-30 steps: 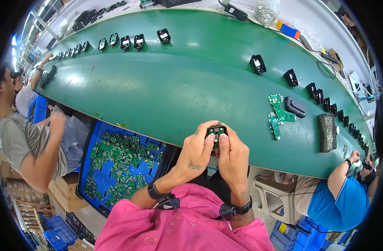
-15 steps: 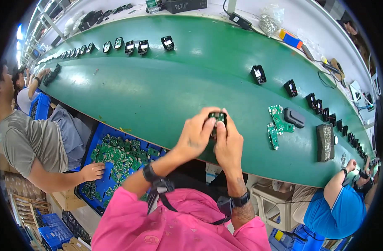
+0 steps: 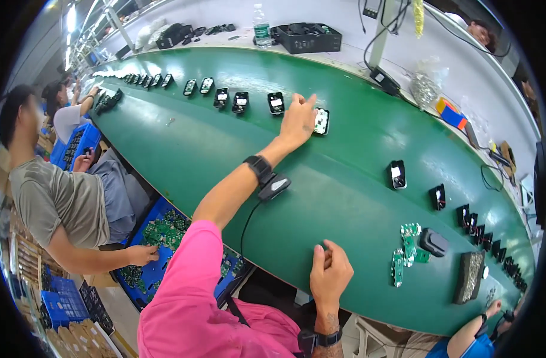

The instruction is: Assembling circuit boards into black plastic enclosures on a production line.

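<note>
My left hand [image 3: 298, 122] reaches far over the green work surface [image 3: 207, 149], thumb and fingertips apart, with nothing visible in its grasp. Just right of it stands a black housing [image 3: 322, 121] with a pale circuit board inside; whether they touch is hard to tell. Another black housing [image 3: 276, 103] with a white patch is close on its left. My right hand [image 3: 331, 271] hovers over the near edge, empty, with loosely curled fingers and the thumb apart. To its right lie several green circuit boards [image 3: 409, 244] beside a dark rounded block [image 3: 434, 241].
Rows of black housings [image 3: 240, 102] run off to both sides. A dark rough block [image 3: 469, 277] lies at the right. A blue bin [image 3: 216, 283] of circuit boards sits below the left edge, a co-worker's hand [image 3: 143, 255] at it. A bottle [image 3: 261, 27] stands behind.
The black housing that both my hands held near the front edge now stands among the others. My left hand has moved far forward; my right hand has come away empty. The view has shifted.
</note>
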Available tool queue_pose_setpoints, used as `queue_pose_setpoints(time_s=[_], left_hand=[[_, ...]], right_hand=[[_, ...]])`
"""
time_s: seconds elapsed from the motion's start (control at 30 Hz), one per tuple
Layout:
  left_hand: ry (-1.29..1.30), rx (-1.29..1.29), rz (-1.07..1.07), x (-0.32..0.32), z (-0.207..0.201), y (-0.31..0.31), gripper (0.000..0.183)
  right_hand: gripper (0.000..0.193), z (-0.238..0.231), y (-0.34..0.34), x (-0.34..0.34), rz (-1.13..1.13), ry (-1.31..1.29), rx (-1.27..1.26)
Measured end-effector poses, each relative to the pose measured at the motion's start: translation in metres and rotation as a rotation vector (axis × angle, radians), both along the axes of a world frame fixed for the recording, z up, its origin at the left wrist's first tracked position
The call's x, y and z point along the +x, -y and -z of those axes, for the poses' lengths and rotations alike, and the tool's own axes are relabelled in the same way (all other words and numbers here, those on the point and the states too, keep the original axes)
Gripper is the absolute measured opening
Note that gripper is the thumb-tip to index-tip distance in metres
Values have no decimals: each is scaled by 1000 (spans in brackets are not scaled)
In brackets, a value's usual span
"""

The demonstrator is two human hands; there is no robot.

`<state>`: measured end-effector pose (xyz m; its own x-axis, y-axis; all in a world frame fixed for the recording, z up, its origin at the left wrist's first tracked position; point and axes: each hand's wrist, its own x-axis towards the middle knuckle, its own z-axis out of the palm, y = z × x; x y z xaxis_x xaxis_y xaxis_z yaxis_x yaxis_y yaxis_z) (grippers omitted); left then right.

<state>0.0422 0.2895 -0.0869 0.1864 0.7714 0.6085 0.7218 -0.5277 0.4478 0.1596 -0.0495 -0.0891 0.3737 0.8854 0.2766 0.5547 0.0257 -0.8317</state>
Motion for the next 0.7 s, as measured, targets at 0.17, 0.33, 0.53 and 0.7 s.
queue_pose_setpoints(time_s=[0.17, 0.33, 0.53, 0.7], left_hand=[[-478, -125, -254, -86, -85, 20, 78], [-988, -255, -170, -215, -65, -50, 92], [-969, -158, -197, -155, -78, -33, 44], [-577, -67, 250, -94, -87, 92, 76]], right_hand=[[14, -6, 1, 4, -3, -41, -23], [12, -10, -3, -6, -67, -35, 11], [12, -4, 0, 2, 4, -80, 26], [12, -9, 17, 17, -45, -49, 194]])
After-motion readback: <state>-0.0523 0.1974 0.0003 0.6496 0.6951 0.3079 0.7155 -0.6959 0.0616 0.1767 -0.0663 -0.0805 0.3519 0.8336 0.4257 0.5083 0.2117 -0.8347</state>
